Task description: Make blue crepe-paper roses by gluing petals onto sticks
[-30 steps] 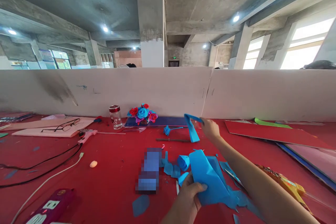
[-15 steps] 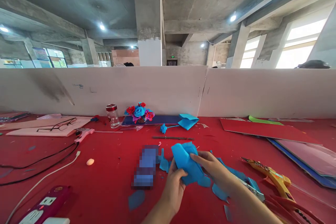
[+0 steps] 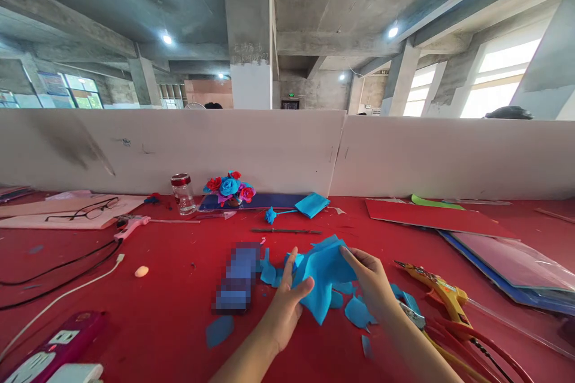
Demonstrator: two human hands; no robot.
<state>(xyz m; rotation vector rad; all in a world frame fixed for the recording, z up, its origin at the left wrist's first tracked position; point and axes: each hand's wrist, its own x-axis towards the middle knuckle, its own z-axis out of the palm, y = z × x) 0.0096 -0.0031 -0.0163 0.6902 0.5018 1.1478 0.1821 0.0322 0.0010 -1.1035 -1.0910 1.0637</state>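
A folded sheet of blue crepe paper hangs between my two hands above the red table. My right hand pinches its upper right corner between thumb and fingers. On the left edge, my left hand holds the paper with its thumb in front, its index finger pointing up and the other fingers partly hidden. Beneath and around the sheet lie loose blue paper pieces. Farther back, a blue paper flower on a stem lies beside a folded blue paper piece.
A phone-like, pixelated object lies left of my hands. On the right are a yellow glue gun and stacked sheets. A flower arrangement and glass bottle stand by the white partition. A power strip sits front left.
The blue paper has been spread wider and its lower corner now hangs down. My right hand has moved to its upper right corner. The view has turned slightly right.
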